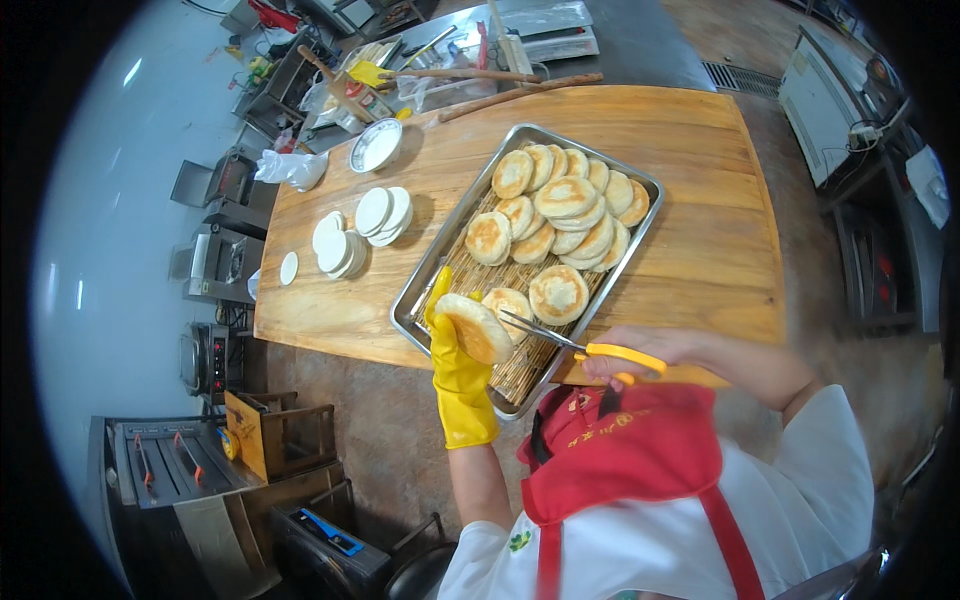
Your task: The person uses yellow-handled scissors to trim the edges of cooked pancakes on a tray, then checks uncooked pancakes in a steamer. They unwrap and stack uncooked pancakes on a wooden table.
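Note:
My left hand (459,360), in a yellow rubber glove, holds a round browned flatbread (474,328) tilted up over the near left part of a metal tray (444,217). Bare, my right hand (626,352) grips scissors (634,356) with yellow handles. Their blades are parted and point left at the held bread; whether they touch it I cannot tell. Behind the blades, a flatbread (504,309) and a browner one (559,295) lie on the tray's bamboo mat (517,379). Many more flatbreads (566,196) are piled at the tray's far end.
The tray stands on a wooden table (705,225). Left of it are stacks of pale dough rounds (373,211), a single round (289,268), a bowl (376,145) and a plastic bag (292,169). Wooden rolling sticks (521,96) lie along the far edge, beside a steel counter (637,45).

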The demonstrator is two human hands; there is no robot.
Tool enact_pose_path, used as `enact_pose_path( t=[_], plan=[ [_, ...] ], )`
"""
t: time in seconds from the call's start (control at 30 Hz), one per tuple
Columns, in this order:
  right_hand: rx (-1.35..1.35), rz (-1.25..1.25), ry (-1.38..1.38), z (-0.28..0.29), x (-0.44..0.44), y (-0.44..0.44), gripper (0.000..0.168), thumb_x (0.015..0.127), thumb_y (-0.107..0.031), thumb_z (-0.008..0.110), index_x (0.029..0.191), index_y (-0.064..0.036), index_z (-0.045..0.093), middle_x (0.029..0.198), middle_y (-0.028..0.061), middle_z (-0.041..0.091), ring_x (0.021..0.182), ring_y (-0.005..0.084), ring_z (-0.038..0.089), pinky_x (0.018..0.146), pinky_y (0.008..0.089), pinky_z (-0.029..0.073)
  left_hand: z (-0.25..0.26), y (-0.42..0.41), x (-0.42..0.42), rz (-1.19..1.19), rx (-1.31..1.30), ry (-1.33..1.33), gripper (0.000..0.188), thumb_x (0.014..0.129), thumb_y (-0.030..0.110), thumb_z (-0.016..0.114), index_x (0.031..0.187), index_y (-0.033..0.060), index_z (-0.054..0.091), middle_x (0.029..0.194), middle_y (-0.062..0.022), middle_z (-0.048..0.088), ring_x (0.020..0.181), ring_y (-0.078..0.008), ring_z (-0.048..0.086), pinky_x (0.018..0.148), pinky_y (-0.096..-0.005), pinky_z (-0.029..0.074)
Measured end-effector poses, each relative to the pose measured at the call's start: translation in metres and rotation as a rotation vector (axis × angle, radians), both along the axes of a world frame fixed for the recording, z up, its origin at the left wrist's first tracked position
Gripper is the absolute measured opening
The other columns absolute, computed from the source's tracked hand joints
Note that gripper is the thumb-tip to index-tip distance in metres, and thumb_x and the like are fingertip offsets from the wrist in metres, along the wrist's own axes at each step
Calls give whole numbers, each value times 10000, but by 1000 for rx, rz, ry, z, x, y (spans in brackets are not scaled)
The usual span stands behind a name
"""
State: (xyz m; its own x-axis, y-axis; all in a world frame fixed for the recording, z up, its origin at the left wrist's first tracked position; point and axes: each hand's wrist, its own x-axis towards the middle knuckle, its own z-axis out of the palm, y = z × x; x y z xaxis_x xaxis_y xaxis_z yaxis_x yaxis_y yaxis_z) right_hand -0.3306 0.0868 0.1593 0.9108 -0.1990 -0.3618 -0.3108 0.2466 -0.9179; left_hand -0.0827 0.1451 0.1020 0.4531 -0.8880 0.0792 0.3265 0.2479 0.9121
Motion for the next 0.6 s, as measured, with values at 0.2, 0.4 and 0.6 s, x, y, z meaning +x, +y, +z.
enact_pose_path(
  t=[0.2,0.4,0.6],
  plan=[
    [31,84,23,20,5,-1,540,891,-591,481,725,-78,510,605,-5,484,573,65,489,499,226,406,8,0,15,-79,-21,51,756,824,604,559,1382,128,376,1005,-33,603,811,-124,571,726,-279,499],
    [-9,69,-25,22,-2,1,589,872,-624,480,748,-50,529,623,8,514,551,71,500,484,222,410,21,1,21,-148,-51,20,750,802,555,623,1365,118,391,936,-63,636,737,-169,609,686,-306,537],
    [22,96,32,20,-5,-6,619,875,-635,461,778,-31,558,631,13,524,571,71,512,500,220,424,25,-1,34,-386,-18,-34,782,784,488,681,1376,88,364,1030,-149,643,827,-240,647,735,-370,551]
  ],
)
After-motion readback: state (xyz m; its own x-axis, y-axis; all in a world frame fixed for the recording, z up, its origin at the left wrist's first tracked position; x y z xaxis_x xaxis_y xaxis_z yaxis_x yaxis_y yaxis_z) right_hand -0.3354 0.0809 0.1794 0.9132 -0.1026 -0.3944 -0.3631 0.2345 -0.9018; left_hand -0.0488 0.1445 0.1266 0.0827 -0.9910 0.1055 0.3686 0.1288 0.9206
